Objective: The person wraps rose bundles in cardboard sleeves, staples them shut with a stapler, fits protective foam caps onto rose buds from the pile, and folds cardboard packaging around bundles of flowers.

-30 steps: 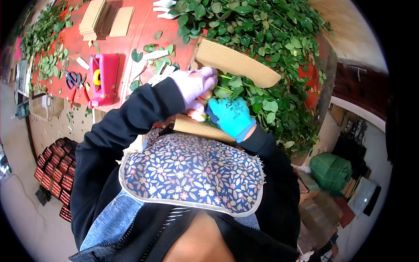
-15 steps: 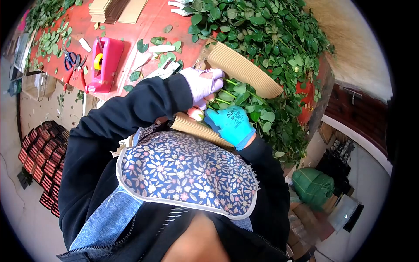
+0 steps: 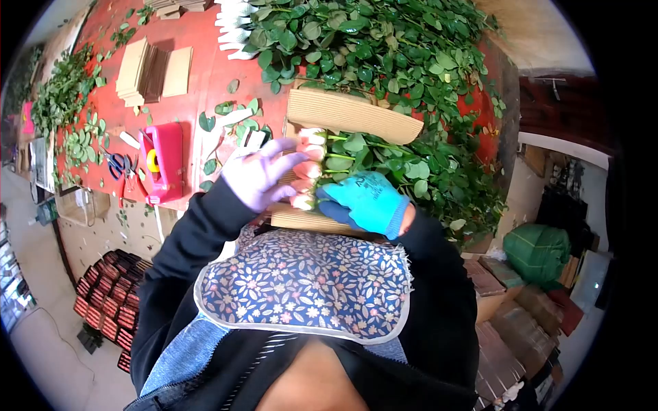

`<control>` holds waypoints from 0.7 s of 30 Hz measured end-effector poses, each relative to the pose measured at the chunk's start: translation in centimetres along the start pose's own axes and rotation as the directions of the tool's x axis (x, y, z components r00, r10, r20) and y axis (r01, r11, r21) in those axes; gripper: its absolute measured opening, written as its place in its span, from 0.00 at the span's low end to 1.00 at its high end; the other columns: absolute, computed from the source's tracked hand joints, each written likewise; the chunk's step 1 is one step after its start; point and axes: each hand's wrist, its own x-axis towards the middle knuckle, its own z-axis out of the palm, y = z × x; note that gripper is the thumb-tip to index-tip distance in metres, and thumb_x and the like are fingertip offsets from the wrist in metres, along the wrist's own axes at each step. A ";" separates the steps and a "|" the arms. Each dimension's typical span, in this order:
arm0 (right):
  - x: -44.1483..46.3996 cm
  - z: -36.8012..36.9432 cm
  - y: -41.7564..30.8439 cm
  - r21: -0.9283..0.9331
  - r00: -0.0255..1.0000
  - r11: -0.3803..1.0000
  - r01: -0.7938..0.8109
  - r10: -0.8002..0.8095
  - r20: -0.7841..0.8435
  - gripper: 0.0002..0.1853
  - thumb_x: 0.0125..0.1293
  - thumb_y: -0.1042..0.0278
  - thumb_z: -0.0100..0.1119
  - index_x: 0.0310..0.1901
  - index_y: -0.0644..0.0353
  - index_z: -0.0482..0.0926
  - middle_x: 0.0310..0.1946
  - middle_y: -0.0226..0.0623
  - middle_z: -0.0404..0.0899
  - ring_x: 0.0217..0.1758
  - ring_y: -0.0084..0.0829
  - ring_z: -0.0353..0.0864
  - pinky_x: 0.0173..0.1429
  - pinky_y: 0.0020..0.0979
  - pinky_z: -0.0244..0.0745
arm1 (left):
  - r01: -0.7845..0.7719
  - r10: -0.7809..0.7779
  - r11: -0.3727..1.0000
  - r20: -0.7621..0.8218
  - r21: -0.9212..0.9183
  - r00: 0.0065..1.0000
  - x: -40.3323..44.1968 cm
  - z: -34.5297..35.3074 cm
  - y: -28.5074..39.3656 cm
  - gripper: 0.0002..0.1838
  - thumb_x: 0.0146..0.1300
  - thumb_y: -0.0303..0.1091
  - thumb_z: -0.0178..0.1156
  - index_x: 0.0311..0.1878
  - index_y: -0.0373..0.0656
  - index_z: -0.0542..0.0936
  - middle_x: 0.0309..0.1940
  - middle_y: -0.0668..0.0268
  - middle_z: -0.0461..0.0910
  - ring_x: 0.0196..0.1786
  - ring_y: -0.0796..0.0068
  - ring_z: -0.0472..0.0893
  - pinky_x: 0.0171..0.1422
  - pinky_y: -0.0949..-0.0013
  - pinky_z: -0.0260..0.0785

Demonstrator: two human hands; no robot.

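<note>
Several pale pink roses (image 3: 308,168) lie in a row, their heads side by side at the left and their leafy stems (image 3: 377,156) stretching right. They rest in corrugated cardboard (image 3: 353,115), whose near flap (image 3: 312,220) shows in front. My left hand (image 3: 257,175), in a lilac glove, is open beside the heads, fingers spread, some tips close to or touching petals. My right hand (image 3: 363,198), in a turquoise and dark blue glove, is closed on the stems just below the nearest heads. Its fingertips are partly hidden.
Leafy stems (image 3: 384,48) are heaped on the red table (image 3: 199,68). A pink tape dispenser (image 3: 164,164), scissors (image 3: 118,164), red-handled pliers-like cutters (image 3: 130,183) and cardboard pieces (image 3: 140,72) lie left. White netting-like sleeves (image 3: 235,27) sit at the back. A green bundle (image 3: 537,252) stands right.
My left hand has drawn back left from over the rose heads, its fingers spreading and the heads now showing. My right hand stays at the stems. The view has shifted.
</note>
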 end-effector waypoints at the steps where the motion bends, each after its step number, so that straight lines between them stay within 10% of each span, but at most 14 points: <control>1: -0.1 -0.5 -0.2 0.020 0.998 0.999 0.030 -0.029 -0.049 0.14 0.67 0.53 0.55 0.41 0.54 0.79 0.25 0.43 0.80 0.30 0.46 0.81 0.36 0.46 0.73 | 0.021 -0.020 1.000 -0.056 0.022 0.998 -1.2 -0.4 -1.1 0.26 0.52 0.38 0.71 0.55 0.48 0.77 0.51 0.60 0.79 0.42 0.58 0.83 0.46 0.60 0.76; 4: -0.5 -3.0 -1.3 0.057 0.998 0.998 0.014 -0.011 -0.060 0.12 0.66 0.56 0.57 0.43 0.55 0.79 0.24 0.41 0.80 0.29 0.46 0.81 0.35 0.46 0.72 | 0.474 -0.469 0.848 -0.081 0.237 0.879 -4.7 -1.5 -5.1 0.13 0.59 0.40 0.64 0.44 0.45 0.82 0.34 0.60 0.82 0.39 0.55 0.82 0.46 0.55 0.74; 9: 0.4 -3.7 -2.6 -0.012 0.987 0.999 0.030 -0.032 -0.156 0.14 0.60 0.64 0.65 0.48 0.55 0.82 0.26 0.39 0.80 0.27 0.43 0.79 0.33 0.43 0.71 | 0.693 -0.534 0.668 -0.475 0.270 0.699 -5.7 0.1 -14.1 0.25 0.55 0.53 0.67 0.44 0.41 0.77 0.41 0.52 0.79 0.43 0.51 0.81 0.47 0.53 0.75; 11: 0.4 -3.2 -2.9 -0.062 0.986 0.996 0.062 -0.070 -0.148 0.15 0.60 0.65 0.65 0.49 0.55 0.81 0.25 0.38 0.80 0.28 0.41 0.79 0.34 0.42 0.71 | 0.794 -0.733 0.520 -0.312 0.316 0.604 -4.6 1.0 -15.6 0.32 0.51 0.52 0.70 0.52 0.42 0.73 0.49 0.52 0.76 0.48 0.49 0.80 0.50 0.53 0.75; 21: 2.0 -5.2 -4.5 -0.082 0.988 0.996 0.024 -0.036 -0.151 0.15 0.60 0.68 0.63 0.49 0.58 0.79 0.28 0.40 0.81 0.28 0.44 0.80 0.33 0.43 0.72 | 0.856 -0.568 0.485 -0.681 0.177 0.462 3.6 -4.5 -28.0 0.37 0.58 0.46 0.66 0.69 0.47 0.65 0.67 0.51 0.65 0.62 0.47 0.73 0.64 0.51 0.69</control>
